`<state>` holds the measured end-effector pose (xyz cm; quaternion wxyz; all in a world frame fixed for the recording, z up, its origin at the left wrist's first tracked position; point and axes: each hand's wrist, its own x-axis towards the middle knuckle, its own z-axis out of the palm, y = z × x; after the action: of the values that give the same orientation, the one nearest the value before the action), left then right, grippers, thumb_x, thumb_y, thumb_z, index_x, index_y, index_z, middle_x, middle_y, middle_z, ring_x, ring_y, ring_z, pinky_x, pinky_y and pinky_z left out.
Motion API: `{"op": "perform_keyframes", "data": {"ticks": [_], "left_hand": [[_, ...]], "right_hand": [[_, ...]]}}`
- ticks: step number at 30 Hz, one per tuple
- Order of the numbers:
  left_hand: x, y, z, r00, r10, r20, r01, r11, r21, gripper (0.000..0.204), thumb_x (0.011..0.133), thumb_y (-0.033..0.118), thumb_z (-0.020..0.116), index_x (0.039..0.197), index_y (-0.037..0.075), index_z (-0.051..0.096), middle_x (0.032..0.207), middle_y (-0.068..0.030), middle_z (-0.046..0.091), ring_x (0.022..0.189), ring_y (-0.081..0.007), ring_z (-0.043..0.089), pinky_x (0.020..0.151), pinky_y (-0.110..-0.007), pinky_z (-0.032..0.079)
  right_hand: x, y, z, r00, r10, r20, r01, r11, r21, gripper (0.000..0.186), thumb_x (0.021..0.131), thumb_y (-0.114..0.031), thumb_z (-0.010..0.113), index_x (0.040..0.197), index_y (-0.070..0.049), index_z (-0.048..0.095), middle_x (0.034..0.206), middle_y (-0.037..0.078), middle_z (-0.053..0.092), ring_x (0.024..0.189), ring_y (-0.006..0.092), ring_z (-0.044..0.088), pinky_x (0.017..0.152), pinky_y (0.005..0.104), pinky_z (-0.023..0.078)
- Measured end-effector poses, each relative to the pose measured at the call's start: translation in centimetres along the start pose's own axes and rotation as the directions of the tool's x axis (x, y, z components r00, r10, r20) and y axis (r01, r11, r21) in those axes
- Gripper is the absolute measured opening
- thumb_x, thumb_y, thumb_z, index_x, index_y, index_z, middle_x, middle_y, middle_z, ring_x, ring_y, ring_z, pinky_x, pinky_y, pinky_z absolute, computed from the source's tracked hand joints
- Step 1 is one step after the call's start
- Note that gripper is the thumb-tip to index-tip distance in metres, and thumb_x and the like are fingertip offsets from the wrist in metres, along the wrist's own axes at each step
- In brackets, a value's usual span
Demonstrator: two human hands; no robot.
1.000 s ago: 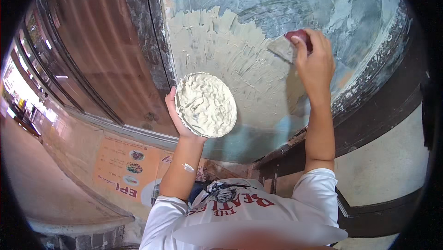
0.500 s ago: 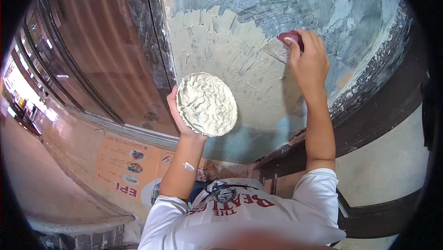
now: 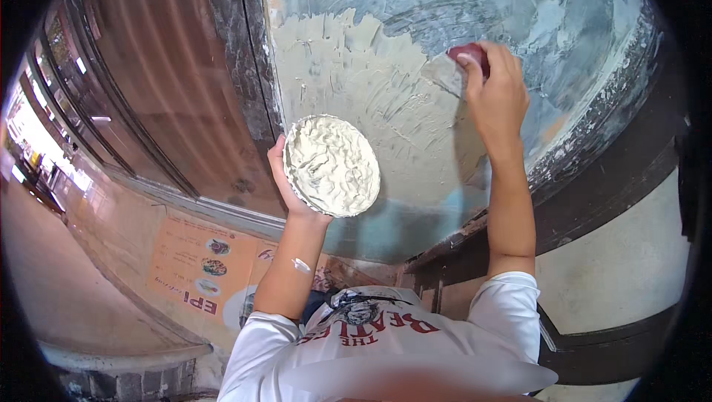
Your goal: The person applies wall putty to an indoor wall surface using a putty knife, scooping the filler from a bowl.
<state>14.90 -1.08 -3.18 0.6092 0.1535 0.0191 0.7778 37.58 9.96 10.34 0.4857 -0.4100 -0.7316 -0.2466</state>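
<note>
My left hand (image 3: 288,187) grips a round container (image 3: 331,165) heaped with creamy white paste, holding it up before the wall. My right hand (image 3: 495,98) is closed on a scraper (image 3: 443,68) with a dark red handle and a wide pale blade, which lies on or very near the wall at the upper right of the container. The wall (image 3: 549,24) is mottled blue-grey, with a ragged layer of beige paste (image 3: 334,61) over its middle and lower left. A white smear marks my left forearm.
Brown sliding panels (image 3: 170,61) with dark frames stand at left, beside a bright opening (image 3: 41,150). An orange printed sheet (image 3: 182,261) with food pictures lies below. Dark trim (image 3: 593,202) borders the wall at right, near a pale panel (image 3: 608,268).
My right hand with the scraper has moved somewhat to the left and slightly up along the wall. The container in my left hand has shifted only slightly.
</note>
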Motion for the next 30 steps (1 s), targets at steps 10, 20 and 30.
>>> {"op": "perform_keyframes", "data": {"ticks": [10,20,30], "left_hand": [[0.0,0.8,0.0,0.999,0.031,0.013,-0.032,0.999,0.036,0.059,0.096,0.052,0.04,0.118,0.003,0.066,0.115,-0.0163,0.069,0.102,-0.0325,0.067,0.091,-0.047,0.055],[-0.2,1.0,0.0,0.999,0.048,-0.008,-0.048,0.997,0.054,0.06,0.097,0.052,0.039,0.118,0.003,0.065,0.114,-0.0163,0.069,0.101,-0.0318,0.068,0.09,-0.046,0.056],[0.1,0.6,-0.1,0.999,0.021,-0.037,-0.019,0.998,0.053,0.06,0.096,0.052,0.039,0.118,0.003,0.065,0.114,-0.0165,0.069,0.101,-0.0319,0.068,0.09,-0.046,0.056]], "right_hand": [[-1.3,-0.3,-0.4,0.999,0.042,-0.013,-0.041,0.995,0.09,0.025,0.09,-0.026,0.067,0.108,-0.008,0.065,0.102,0.009,0.065,0.1,0.0335,0.061,0.083,0.0427,0.05],[1.0,1.9,-1.3,0.97,0.212,-0.119,-0.194,0.971,0.142,0.029,0.09,-0.028,0.068,0.111,-0.008,0.065,0.108,0.009,0.067,0.104,0.0336,0.061,0.086,0.0429,0.049],[0.2,2.1,-0.6,0.986,0.12,-0.114,-0.111,0.99,0.081,0.027,0.091,-0.025,0.068,0.109,-0.006,0.064,0.107,0.012,0.066,0.101,0.0346,0.061,0.085,0.0424,0.049]]}}
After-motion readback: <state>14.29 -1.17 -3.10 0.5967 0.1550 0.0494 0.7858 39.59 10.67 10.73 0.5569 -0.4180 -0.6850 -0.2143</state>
